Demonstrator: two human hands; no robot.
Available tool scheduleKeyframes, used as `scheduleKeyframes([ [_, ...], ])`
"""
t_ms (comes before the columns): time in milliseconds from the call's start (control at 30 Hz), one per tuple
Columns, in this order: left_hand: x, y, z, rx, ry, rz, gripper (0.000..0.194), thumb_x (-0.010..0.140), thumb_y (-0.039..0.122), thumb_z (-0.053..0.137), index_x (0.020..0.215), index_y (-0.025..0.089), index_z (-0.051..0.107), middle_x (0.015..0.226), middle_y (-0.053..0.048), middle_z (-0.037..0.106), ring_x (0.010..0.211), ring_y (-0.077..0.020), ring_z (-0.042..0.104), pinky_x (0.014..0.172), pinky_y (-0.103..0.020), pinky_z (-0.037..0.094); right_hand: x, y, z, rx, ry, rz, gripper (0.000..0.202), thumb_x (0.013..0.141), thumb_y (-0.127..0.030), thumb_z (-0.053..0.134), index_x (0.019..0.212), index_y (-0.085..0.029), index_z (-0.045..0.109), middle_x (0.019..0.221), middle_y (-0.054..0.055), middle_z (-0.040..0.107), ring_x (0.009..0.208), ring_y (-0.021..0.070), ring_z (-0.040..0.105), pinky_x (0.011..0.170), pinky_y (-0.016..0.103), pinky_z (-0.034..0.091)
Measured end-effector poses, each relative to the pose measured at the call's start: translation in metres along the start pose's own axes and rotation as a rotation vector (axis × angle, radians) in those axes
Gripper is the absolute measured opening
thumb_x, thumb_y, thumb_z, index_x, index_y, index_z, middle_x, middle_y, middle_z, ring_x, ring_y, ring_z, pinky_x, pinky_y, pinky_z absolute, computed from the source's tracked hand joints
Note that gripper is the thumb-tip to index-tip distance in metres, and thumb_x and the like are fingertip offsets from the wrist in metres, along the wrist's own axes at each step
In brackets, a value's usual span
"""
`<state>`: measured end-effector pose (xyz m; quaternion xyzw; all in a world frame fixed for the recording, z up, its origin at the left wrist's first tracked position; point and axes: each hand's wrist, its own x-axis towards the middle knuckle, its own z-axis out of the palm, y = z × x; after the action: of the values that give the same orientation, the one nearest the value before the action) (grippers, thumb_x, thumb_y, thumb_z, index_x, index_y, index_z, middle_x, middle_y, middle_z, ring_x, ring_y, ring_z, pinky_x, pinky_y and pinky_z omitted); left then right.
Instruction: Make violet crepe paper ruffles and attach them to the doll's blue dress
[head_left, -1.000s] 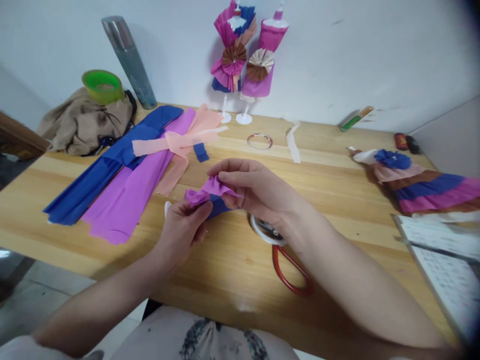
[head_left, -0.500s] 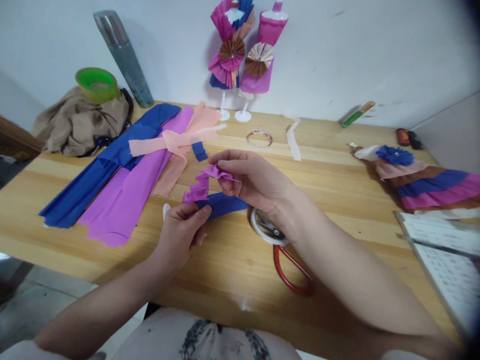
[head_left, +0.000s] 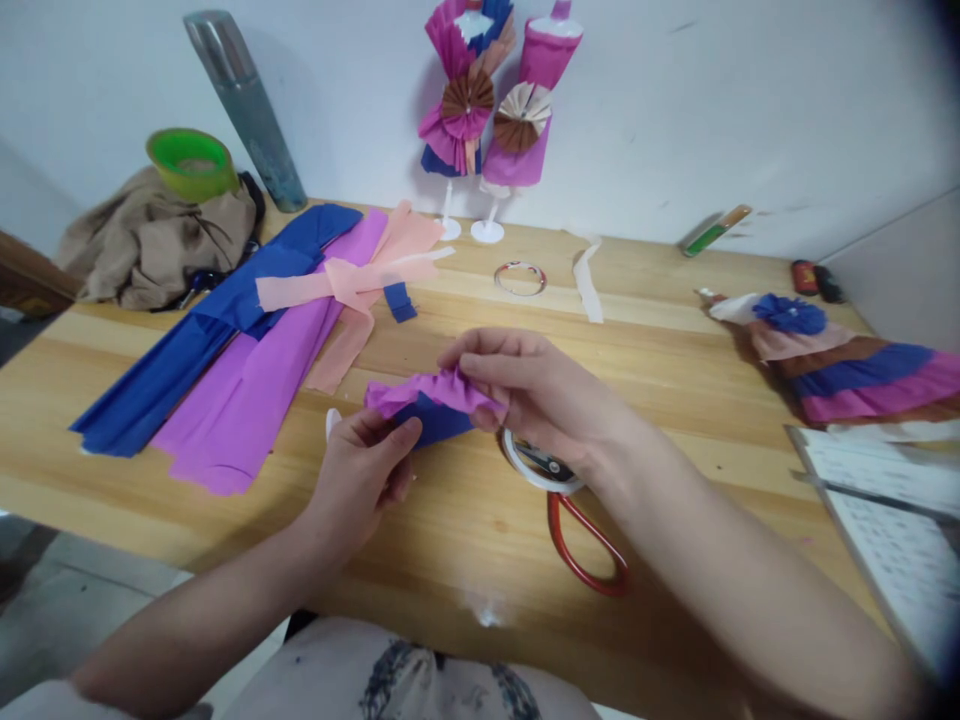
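Observation:
A gathered strip of purple crepe paper (head_left: pixel 427 388) stretches between my two hands above the table. My left hand (head_left: pixel 371 455) pinches its left end, thumb on top. At the other end, my right hand (head_left: pixel 517 375) has thumb and fingers closed on the ruffled paper. Behind and below the strip shows a flat blue crepe paper piece (head_left: pixel 442 423); whether my left fingers also hold it I cannot tell. Partly under my right wrist lie red-handled scissors (head_left: pixel 589 545), their blades across a white ring-shaped roll (head_left: pixel 517 465).
Blue (head_left: pixel 150 385) and purple crepe sheets (head_left: pixel 232 410) lie left, with peach strips (head_left: pixel 345 285) on top. Two dressed mannequins (head_left: pixel 517 130) stand at the wall. A paper-dressed figure (head_left: pixel 825 350) and a notebook (head_left: pixel 885 500) lie right. A flask (head_left: pixel 251 120) stands behind a tape roll (head_left: pixel 191 165).
My right hand has moved right and slightly down, drawing the purple strip out straighter. My left hand stays nearly in place, still pinching its end.

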<state>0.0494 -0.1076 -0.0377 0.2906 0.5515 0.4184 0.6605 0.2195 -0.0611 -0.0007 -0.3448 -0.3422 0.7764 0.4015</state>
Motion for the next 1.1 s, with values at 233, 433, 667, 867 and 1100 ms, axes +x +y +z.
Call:
scheduleKeyframes([
  [233, 0.000, 0.000, 0.000, -0.026, -0.017, -0.001, 0.029, 0.059, 0.032, 0.084, 0.065, 0.015, 0.061, 0.047, 0.007, 0.053, 0.032, -0.0024, 0.038, 0.031, -0.015, 0.023, -0.029, 0.019, -0.006, -0.073, 0.022, 0.036, 0.013, 0.073, -0.024, 0.075, 0.076, -0.013, 0.071, 0.052, -0.003, 0.058, 0.040, 0.0052, 0.045, 0.040, 0.019, 0.035],
  [433, 0.001, 0.000, 0.000, -0.042, -0.005, -0.008, 0.024, 0.056, 0.024, 0.084, 0.064, 0.015, 0.063, 0.048, 0.007, 0.053, 0.036, -0.0025, 0.037, 0.034, -0.015, 0.025, -0.037, 0.035, -0.009, -0.226, 0.020, 0.093, 0.024, 0.076, -0.031, 0.076, 0.093, -0.015, 0.068, 0.057, -0.005, 0.058, 0.044, 0.0068, 0.048, 0.042, 0.019, 0.036],
  [667, 0.000, 0.001, 0.000, -0.005, -0.014, -0.006, 0.034, 0.054, 0.034, 0.086, 0.058, 0.016, 0.058, 0.044, 0.008, 0.049, 0.033, -0.0027, 0.035, 0.033, -0.016, 0.025, -0.025, 0.035, -0.004, -0.308, 0.137, 0.185, 0.028, 0.072, -0.035, 0.077, 0.091, -0.017, 0.069, 0.062, -0.002, 0.062, 0.047, 0.0090, 0.047, 0.042, 0.023, 0.034],
  [867, 0.003, -0.007, -0.004, 0.037, -0.042, 0.062, 0.036, 0.059, 0.033, 0.086, 0.052, 0.016, 0.054, 0.039, 0.007, 0.045, 0.031, -0.0032, 0.035, 0.032, -0.015, 0.024, -0.013, 0.025, 0.002, -0.309, 0.072, 0.323, 0.032, 0.055, -0.035, 0.089, 0.061, -0.013, 0.066, 0.056, -0.002, 0.060, 0.049, 0.0061, 0.048, 0.044, 0.019, 0.031],
  [1100, 0.000, -0.008, -0.007, 0.115, -0.073, 0.049, 0.033, 0.065, 0.044, 0.082, 0.067, 0.015, 0.067, 0.041, 0.006, 0.046, 0.031, -0.0046, 0.036, 0.034, -0.018, 0.020, 0.003, 0.014, 0.005, -0.052, 0.064, 0.262, 0.029, 0.058, -0.027, 0.086, 0.055, -0.014, 0.061, 0.043, -0.006, 0.051, 0.036, 0.0015, 0.034, 0.034, 0.018, 0.016],
])
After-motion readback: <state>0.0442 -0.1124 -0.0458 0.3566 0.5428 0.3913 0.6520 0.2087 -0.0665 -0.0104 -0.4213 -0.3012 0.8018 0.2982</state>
